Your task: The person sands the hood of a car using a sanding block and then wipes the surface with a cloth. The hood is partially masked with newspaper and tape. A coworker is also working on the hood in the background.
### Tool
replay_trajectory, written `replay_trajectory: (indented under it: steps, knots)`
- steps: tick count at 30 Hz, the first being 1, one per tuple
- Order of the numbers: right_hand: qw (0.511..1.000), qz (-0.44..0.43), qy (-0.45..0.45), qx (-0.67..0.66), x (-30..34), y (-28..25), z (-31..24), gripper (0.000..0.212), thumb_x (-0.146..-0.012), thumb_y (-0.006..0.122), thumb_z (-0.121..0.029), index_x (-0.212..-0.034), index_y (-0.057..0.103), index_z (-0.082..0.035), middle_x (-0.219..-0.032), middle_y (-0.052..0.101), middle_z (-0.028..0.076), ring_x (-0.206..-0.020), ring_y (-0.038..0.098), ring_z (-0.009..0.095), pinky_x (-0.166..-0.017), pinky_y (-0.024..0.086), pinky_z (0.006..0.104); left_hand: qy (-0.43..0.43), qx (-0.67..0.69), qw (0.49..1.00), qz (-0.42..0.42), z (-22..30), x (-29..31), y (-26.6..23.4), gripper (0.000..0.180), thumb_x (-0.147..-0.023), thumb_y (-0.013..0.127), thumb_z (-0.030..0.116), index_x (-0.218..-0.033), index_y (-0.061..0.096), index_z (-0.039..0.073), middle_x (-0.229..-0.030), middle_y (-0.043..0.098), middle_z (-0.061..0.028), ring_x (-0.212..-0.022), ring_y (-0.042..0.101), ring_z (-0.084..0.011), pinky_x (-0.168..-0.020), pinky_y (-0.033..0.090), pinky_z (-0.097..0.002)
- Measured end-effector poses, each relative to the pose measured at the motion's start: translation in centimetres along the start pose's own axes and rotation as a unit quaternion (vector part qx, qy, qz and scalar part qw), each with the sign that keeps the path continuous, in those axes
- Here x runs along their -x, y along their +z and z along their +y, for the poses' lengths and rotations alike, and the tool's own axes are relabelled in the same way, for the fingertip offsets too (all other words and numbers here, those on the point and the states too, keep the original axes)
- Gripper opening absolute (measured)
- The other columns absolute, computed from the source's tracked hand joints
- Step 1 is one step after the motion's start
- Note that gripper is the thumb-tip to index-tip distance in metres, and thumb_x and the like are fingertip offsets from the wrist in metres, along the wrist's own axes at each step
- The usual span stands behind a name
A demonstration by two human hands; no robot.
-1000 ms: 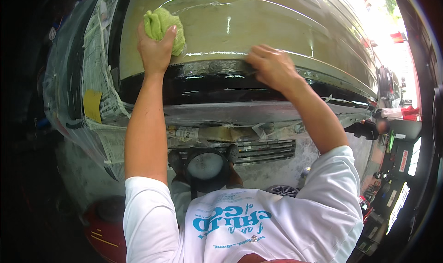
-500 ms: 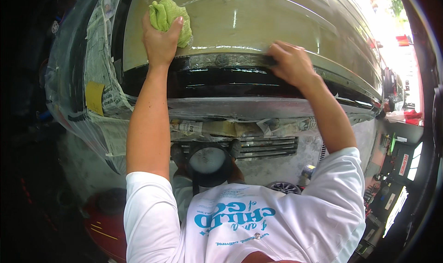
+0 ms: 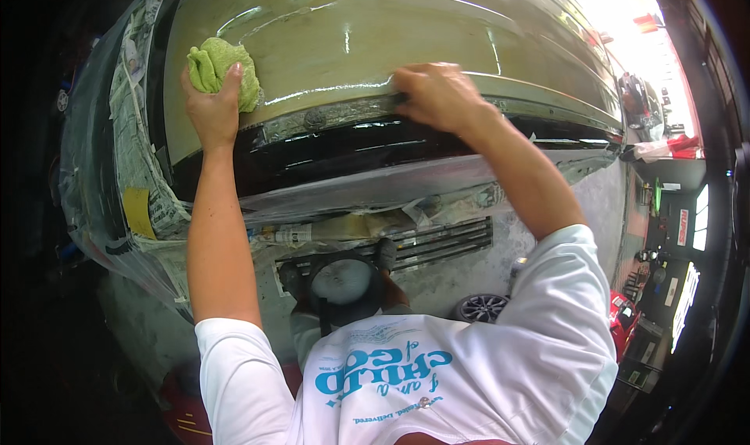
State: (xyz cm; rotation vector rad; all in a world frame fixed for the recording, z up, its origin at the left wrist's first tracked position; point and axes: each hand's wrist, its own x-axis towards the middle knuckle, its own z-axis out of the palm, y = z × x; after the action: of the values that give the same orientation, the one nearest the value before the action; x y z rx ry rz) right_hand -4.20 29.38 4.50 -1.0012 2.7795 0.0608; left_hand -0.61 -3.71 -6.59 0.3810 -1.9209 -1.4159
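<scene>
A wet, shiny tan-olive car body panel (image 3: 312, 54) spreads out in front of me. My left hand (image 3: 212, 113) is closed around a bunched lime-green cloth (image 3: 223, 66), pressed on the panel's left part. Farther right, my right hand (image 3: 437, 93) is curled, knuckles up, at the panel's lower edge. A sliver of something dark shows at its fingertips; the rest is hidden. Between the hands runs a rough, wet recessed strip (image 3: 344, 117) with a round spot on it. Below that strip lies a glossy black band (image 3: 312, 150).
Newspaper masking (image 3: 144, 144) and clear plastic sheeting (image 3: 86, 156) cover the car's left side, with a yellow piece (image 3: 138, 212) on them. Below me stands a dark bucket (image 3: 344, 282) of cloudy liquid beside a floor grate (image 3: 441, 246). A wheel (image 3: 482, 307) lies to the right.
The view has shifted, so the car and both hands appear farther left. My left hand keeps its hold on the cloth; my right hand stays near the strip, slightly higher on the panel.
</scene>
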Motion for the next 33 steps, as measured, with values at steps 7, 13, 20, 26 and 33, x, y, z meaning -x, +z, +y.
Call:
replay_trajectory:
  steps: [7, 13, 20, 26, 33]
  knots:
    - [0.970, 0.208, 0.107, -0.063, 9.3, -5.1, 4.9, 0.021, -0.088, 0.079, -0.021, -0.097, 0.071, -0.004, -0.093, 0.073, 0.016, -0.087, 0.073, 0.031, -0.078, 0.056, 0.0410, 0.020, 0.003, 1.000, -0.001, 0.3, 0.1, 0.7, 0.070, -0.082, 0.084, 0.025, -0.138, 0.054, -0.004, -0.124, 0.068, -0.0203, -0.113, 0.068, -0.0285, -0.101, 0.051, -0.0390]
    - [0.840, 0.391, 0.313, -0.210, 24.6, -3.2, 4.0, 0.020, -0.089, 0.081, -0.017, -0.093, 0.073, 0.001, -0.079, 0.072, 0.009, -0.071, 0.063, 0.013, -0.071, 0.051, 0.0292, 0.092, -0.104, 0.990, 0.015, 0.4, -0.1, 0.7, 0.062, -0.077, 0.086, 0.024, -0.128, 0.060, -0.001, -0.117, 0.072, -0.0198, -0.107, 0.070, -0.0312, -0.096, 0.053, -0.0413]
    - [0.683, 0.368, 0.529, -0.344, 42.1, 12.5, 2.4, 0.021, -0.089, 0.082, -0.017, -0.092, 0.072, 0.001, -0.081, 0.071, 0.002, -0.078, 0.061, 0.008, -0.075, 0.050, 0.0265, -0.011, -0.103, 0.987, -0.122, 8.6, 2.3, 12.3, 0.055, -0.076, 0.085, 0.028, -0.117, 0.062, 0.001, -0.114, 0.072, -0.0211, -0.105, 0.070, -0.0368, -0.096, 0.052, -0.0452]
    - [0.675, 0.381, 0.489, -0.401, 40.3, 18.0, 7.1, 0.020, -0.090, 0.082, -0.014, -0.097, 0.073, 0.003, -0.085, 0.072, 0.001, -0.081, 0.061, 0.007, -0.077, 0.050, 0.0254, 0.202, -0.156, 0.943, -0.213, 10.4, 9.5, 17.5, 0.050, -0.084, 0.079, 0.023, -0.124, 0.061, 0.000, -0.122, 0.064, -0.0207, -0.117, 0.060, -0.0376, -0.107, 0.043, -0.0467]
    - [0.531, 0.427, 0.493, -0.541, 39.1, 24.6, 15.7, 0.019, -0.093, 0.080, -0.016, -0.094, 0.073, 0.002, -0.084, 0.071, 0.000, -0.076, 0.059, 0.005, -0.071, 0.048, 0.0226, 0.210, -0.274, 0.920, -0.184, 12.1, 13.8, 18.2, 0.044, -0.096, 0.074, 0.023, -0.132, 0.064, -0.001, -0.129, 0.068, -0.0152, -0.116, 0.065, -0.0296, -0.104, 0.047, -0.0411]
